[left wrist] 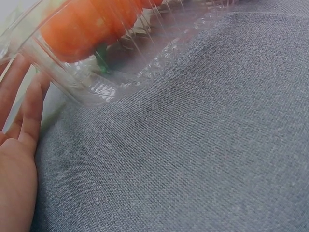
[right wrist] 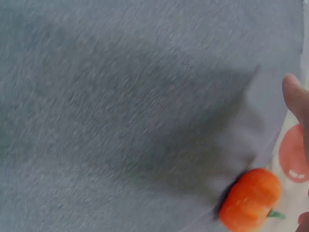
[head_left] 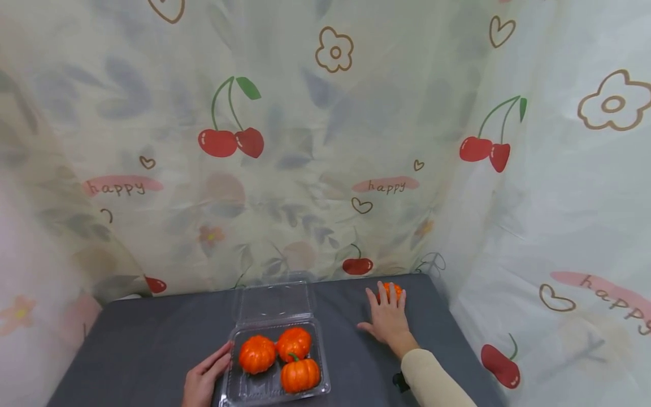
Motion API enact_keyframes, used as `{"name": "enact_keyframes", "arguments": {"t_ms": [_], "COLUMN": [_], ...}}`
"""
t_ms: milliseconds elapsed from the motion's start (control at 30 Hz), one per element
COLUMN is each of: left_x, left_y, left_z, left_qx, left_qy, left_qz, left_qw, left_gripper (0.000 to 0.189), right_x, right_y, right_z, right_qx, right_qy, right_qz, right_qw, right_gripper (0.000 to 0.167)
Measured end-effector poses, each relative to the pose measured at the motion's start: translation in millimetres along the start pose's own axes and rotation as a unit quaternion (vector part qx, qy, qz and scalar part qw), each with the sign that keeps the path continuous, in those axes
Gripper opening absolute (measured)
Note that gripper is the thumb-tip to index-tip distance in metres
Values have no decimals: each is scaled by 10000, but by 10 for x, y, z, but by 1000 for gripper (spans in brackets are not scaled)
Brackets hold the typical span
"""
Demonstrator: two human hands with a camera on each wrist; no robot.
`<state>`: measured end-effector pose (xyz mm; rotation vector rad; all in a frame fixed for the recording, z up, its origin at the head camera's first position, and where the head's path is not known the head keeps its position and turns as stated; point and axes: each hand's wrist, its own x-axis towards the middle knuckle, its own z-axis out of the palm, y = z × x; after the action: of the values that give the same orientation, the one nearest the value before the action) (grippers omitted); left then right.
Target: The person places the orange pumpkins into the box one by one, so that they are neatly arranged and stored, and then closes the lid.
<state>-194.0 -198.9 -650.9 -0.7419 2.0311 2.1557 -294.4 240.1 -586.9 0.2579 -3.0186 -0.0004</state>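
Observation:
My left hand [head_left: 203, 376] rests its fairly straight fingers against the left side of a clear plastic clamshell container [head_left: 325, 373]. In the left wrist view its fingertips are right at the container's wall. Three small orange pumpkins sit inside: one at left [head_left: 256, 354], one at back right [head_left: 294, 344] and one in front with a green stem [head_left: 300, 375]. My right hand [head_left: 389, 319] is spread with straight fingers over another small pumpkin [head_left: 390, 289] near the table's back edge. In the right wrist view that pumpkin [right wrist: 251, 200] lies on its side, with the thumb [right wrist: 294, 94] apart from it.
The container's transparent lid [head_left: 274, 302] is folded back behind its base. A dark grey cloth covers the table [head_left: 147, 345]. Patterned curtains [head_left: 295, 169] with cherries and flowers hang behind the table and along both sides.

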Motion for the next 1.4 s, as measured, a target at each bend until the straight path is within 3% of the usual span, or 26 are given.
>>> {"name": "enact_keyframes", "arguments": {"t_ms": [267,567,967,1400], "left_x": [25,44,24,4], "left_y": [10,19,9,-6], "left_z": [-19,-40,-27,-34], "left_qx": [-5,-16,-7,122], "left_qy": [26,43,-22,33], "left_qz": [-53,38,205,67], "left_qw": [10000,10000,9998,9999], "left_gripper": [61,60,63,72], "right_x": [50,175,229,223], "right_y": [216,418,515,588], "right_z": [27,-14,39,160], "right_qx": [270,803,870,1375], "right_qy": [158,119,-8,-337], "right_qz": [91,518,628,994], "right_qw": [9995,9953,9942,9849], "right_gripper": [101,99,88,85]}}
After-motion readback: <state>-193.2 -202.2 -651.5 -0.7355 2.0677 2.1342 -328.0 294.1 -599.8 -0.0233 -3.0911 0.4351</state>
